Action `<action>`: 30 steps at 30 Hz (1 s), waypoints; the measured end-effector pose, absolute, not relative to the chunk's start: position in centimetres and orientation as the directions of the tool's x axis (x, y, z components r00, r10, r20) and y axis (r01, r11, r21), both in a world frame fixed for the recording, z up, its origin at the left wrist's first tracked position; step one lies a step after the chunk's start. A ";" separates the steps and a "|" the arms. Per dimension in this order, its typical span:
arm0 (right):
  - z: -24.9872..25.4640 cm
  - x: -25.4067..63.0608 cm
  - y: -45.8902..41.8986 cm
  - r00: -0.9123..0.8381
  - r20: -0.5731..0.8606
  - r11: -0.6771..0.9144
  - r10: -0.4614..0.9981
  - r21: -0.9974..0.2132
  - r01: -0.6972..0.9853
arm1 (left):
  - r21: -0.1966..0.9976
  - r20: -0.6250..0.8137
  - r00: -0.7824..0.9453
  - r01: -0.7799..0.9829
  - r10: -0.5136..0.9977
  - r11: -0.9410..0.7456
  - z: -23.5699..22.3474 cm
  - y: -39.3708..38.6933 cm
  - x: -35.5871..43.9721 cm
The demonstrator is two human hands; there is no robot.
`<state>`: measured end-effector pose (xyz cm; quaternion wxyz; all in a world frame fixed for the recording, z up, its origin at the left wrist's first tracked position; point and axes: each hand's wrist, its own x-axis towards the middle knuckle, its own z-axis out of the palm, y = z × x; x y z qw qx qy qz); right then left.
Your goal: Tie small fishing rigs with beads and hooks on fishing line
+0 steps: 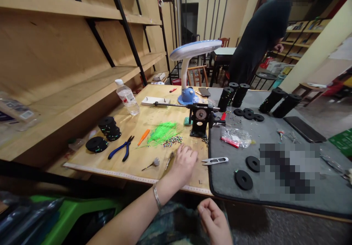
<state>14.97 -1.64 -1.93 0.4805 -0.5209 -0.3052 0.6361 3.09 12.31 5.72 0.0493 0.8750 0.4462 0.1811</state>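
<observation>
My left hand (184, 162), with a bangle on its wrist, is over the wooden table just in front of a pile of small multicoloured beads (172, 141). Its fingers are bent down and close together; whatever they hold is hidden. Low by the table's front edge is my right hand (214, 219), thumb pressed to curled fingers, its contents too small to make out. Bright green thin strands (162, 132) lie behind the beads. Right of my left hand are silver thread snips (216, 160). A black hand-cranked winding machine (200, 118) stands behind.
Blue-handled pliers (121, 149), an orange-handled tool (143, 138) and black spools (96, 144) lie left. A water bottle (128, 97) and desk lamp (188, 95) stand farther back. The grey mat (228, 184) carries stacked spools (226, 98) and a phone (304, 129). A person (258, 32) stands beyond.
</observation>
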 end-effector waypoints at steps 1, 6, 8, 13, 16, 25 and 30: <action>-1.7 14.9 -1.6 0.015 -0.373 -0.352 0.928 -0.887 -0.299 | 0.308 0.298 0.525 0.738 0.797 -0.601 6.2 12.2 2.7; -0.5 14.8 -1.3 0.045 -0.382 -0.350 0.923 -0.883 -0.312 | 0.771 0.234 0.458 0.450 0.858 -0.450 8.3 10.3 0.5; -0.2 14.9 -1.2 0.062 -0.372 -0.335 0.926 -0.887 -0.319 | 0.928 0.075 0.432 0.299 0.899 -0.222 8.0 9.0 -0.1; 0.3 14.8 -1.0 0.105 -0.339 -0.287 0.935 -0.897 -0.335 | 0.949 -0.266 0.443 -0.033 0.856 0.312 4.9 4.8 -0.3; 0.5 14.4 -1.0 0.089 -0.334 -0.293 0.938 -0.905 -0.309 | 0.884 -0.361 0.407 -0.137 0.839 0.447 3.6 2.9 -0.3; 0.7 13.9 -1.4 0.080 -0.327 -0.304 0.942 -0.929 -0.212 | 0.784 -0.505 0.343 -0.203 0.792 0.587 2.4 0.9 -0.4; 0.4 13.6 -1.7 0.025 -0.357 -0.345 0.934 -0.917 -0.199 | 0.719 -0.560 0.369 -0.228 0.742 0.657 1.8 0.1 -0.3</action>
